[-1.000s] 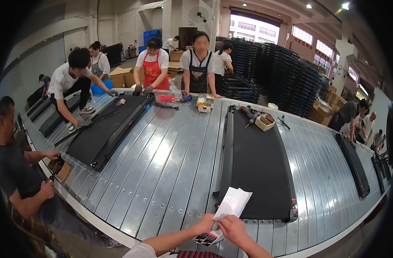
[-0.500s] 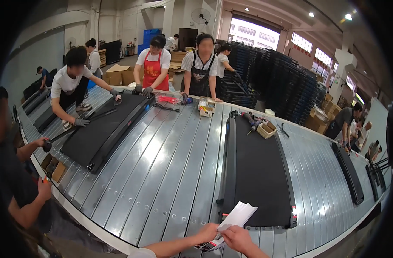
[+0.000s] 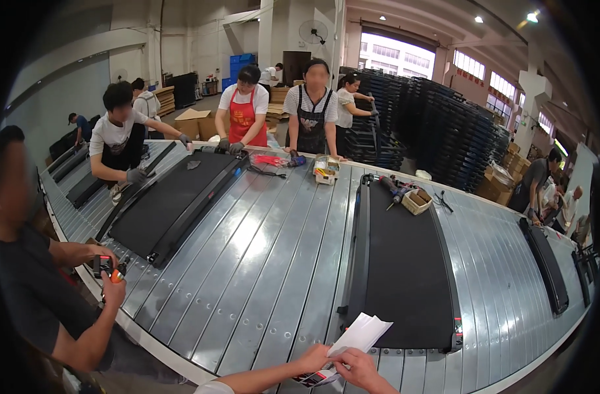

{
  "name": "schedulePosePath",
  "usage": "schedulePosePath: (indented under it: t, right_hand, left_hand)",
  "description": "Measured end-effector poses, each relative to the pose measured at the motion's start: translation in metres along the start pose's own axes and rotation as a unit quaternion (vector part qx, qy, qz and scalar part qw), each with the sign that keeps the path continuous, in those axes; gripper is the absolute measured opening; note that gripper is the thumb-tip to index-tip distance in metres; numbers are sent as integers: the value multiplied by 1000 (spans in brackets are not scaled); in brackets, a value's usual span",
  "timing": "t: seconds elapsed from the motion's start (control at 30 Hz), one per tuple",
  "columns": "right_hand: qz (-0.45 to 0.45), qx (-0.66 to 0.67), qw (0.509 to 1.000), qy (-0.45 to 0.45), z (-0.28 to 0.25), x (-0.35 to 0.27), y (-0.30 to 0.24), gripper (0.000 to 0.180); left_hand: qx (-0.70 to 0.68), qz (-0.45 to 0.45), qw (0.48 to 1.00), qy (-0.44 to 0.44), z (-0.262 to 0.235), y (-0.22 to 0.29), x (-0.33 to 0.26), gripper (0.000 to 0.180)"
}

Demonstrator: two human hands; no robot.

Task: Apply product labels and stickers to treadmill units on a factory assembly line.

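Observation:
Near the front edge of the slatted metal table, my left hand (image 3: 315,358) and my right hand (image 3: 356,366) are close together, both closed on a small stack of folded white paper sheets (image 3: 358,333). The sheets fan out slightly and point up over the near end of a long black panel (image 3: 405,276). Below my fingers shows something printed in red, black and white (image 3: 311,379), partly hidden by my hands. The panel lies flat, with a dark rail along its left side, and my hands do not appear to touch it.
Cordless drills (image 3: 393,189) and a small parts box (image 3: 416,201) stand at the panel's far end. Another black panel (image 3: 175,203) lies left, with co-workers around it. A person at the near left (image 3: 57,289) holds a tool. Stacked black frames (image 3: 438,125) rise behind the table.
My view has shifted slightly; my hands keep hold of the sheets. The near-left person has brought both hands together around a tool. The far-left worker's gloved hands have moved off the panel.

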State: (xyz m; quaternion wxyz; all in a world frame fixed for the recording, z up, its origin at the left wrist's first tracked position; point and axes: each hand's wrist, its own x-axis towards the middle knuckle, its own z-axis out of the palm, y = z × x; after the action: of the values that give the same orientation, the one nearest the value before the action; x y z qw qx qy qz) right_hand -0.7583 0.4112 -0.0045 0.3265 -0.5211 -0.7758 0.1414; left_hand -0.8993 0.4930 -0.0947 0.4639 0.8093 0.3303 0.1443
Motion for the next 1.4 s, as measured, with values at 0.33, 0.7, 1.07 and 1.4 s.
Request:
schedulePosePath:
  t: [0.33,0.7,1.07,1.4]
  right_hand:
    - [-4,9,1000,-10,-11,-14,-11,7]
    - [169,120,971,115,-77,-35,-18,6]
    - [190,134,957,170,-67,-16,-5,5]
    - [205,87,960,172,-57,1,2,4]
  left_hand:
    - [-14,-72,997,28,-2,-1,-10,33]
    - [180,-66,981,8,-61,-14,-27,30]
    - [210,-5,973,-91,-54,-20,-18,24]
    - [193,-2,960,-204,-69,-17,-12,19]
